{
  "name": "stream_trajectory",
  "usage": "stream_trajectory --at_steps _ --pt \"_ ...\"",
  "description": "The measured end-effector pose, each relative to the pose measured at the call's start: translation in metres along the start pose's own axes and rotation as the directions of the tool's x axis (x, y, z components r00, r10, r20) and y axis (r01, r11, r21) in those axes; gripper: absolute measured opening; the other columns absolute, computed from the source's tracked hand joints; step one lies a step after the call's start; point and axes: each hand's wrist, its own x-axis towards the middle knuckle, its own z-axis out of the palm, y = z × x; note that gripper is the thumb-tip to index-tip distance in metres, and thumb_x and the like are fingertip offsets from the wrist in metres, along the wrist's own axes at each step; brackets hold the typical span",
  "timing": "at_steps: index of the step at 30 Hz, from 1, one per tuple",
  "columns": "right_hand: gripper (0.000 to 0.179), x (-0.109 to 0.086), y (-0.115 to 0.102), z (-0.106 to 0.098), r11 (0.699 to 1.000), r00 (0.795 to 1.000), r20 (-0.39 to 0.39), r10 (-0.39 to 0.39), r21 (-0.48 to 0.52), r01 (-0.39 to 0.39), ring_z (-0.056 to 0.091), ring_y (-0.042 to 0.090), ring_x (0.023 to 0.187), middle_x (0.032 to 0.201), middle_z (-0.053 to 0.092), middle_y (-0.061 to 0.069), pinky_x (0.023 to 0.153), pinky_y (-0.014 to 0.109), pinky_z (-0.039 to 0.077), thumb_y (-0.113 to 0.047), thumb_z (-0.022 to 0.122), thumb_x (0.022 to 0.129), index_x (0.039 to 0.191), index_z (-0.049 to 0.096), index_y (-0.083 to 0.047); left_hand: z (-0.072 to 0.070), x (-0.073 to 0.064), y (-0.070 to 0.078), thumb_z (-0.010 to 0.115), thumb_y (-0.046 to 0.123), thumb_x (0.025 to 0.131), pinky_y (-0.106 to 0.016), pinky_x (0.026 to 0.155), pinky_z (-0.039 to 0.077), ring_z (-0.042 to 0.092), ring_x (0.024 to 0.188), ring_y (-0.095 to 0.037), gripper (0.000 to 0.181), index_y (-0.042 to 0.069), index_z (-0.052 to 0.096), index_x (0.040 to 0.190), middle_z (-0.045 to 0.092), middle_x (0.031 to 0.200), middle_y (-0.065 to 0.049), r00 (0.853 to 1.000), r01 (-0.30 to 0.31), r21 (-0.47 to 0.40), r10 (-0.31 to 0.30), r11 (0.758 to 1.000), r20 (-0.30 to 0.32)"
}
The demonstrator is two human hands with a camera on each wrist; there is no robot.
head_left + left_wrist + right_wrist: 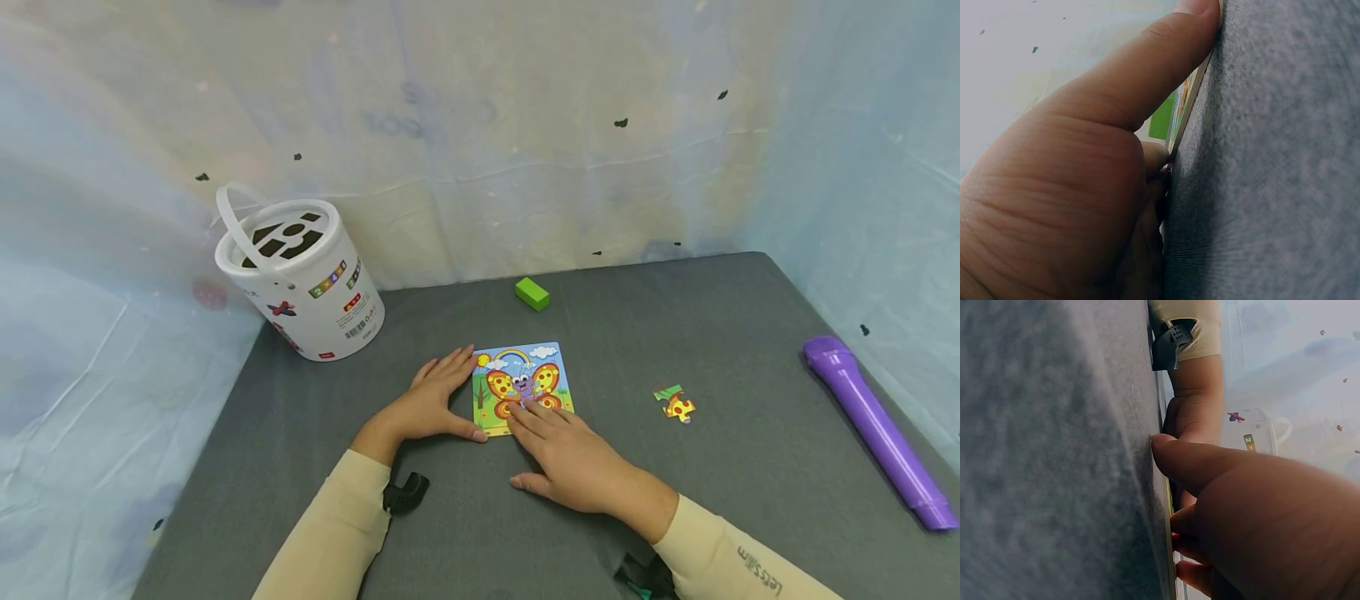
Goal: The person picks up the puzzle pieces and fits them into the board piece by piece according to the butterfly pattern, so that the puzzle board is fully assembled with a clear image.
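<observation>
A square butterfly jigsaw puzzle (522, 379) lies flat on the grey table, with a rainbow, sun and clouds printed along its top. Along its left side and lower left corner rests my left hand (431, 402), fingers straight and thumb spread. My right hand (566, 454) lays its straight fingertips on the puzzle's lower right part, over the butterfly's lower body, hiding that bit. To the right, apart from the board, two loose puzzle pieces lie close together: a green one (667, 392) and a yellow one with red and orange (679, 408).
A white bucket (315, 283) with a shape-sorter lid and raised handle stands at the back left. Behind the puzzle sits a green block (532, 293). A purple tube-like object (877, 429) lies along the table's right edge. Pale sheeting (525, 150) hangs around the table.
</observation>
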Motion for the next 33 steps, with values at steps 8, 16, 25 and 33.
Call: stream_trajectory --at_steps 8,16,25,33 --pt "0.078 -0.001 0.001 -0.002 0.998 1.000 0.016 0.013 0.055 -0.014 0.034 0.036 0.158 0.171 0.041 0.013 0.122 0.060 0.033 -0.050 0.071 0.106 0.163 0.050 -0.001 0.002 0.001 -0.003 0.090 0.069 0.078 -0.055 0.129 -0.002 0.002 0.165 -0.020 0.131 0.015 0.021 0.176 0.008 0.182 0.001 1.000 -0.010 0.008 0.010 1.000 -0.006" --pt "0.075 -0.002 0.005 -0.002 0.994 1.000 0.006 -0.004 0.110 0.003 0.034 0.038 0.158 0.171 0.041 0.013 0.122 0.062 0.031 -0.048 0.072 0.106 0.161 0.052 -0.002 0.001 0.002 -0.002 0.090 0.070 0.078 -0.055 0.129 -0.003 0.002 0.165 -0.020 0.133 0.015 0.020 0.176 0.008 0.181 0.002 1.000 -0.012 0.007 0.012 1.000 -0.002" --pt "0.064 -0.010 0.019 -0.002 0.929 0.998 -0.051 -0.022 0.369 0.040 0.044 0.027 0.152 0.162 0.053 0.004 0.121 0.061 0.034 -0.048 0.070 0.107 0.157 0.059 -0.010 0.001 0.000 -0.002 0.090 0.070 0.078 -0.055 0.129 -0.003 0.002 0.166 -0.021 0.133 0.015 0.019 0.176 0.009 0.181 0.001 1.000 -0.002 0.007 0.002 1.000 0.000" --pt "0.051 -0.026 0.036 -0.008 0.809 0.956 -0.273 0.103 0.583 0.080 0.059 0.026 0.137 0.149 0.063 0.003 0.111 0.050 0.049 -0.025 0.076 0.106 0.153 0.063 -0.011 0.000 0.000 -0.001 0.091 0.068 0.077 -0.055 0.129 -0.003 0.002 0.166 -0.021 0.134 0.015 0.019 0.176 0.009 0.182 0.000 1.000 -0.007 -0.008 0.007 1.000 0.000"
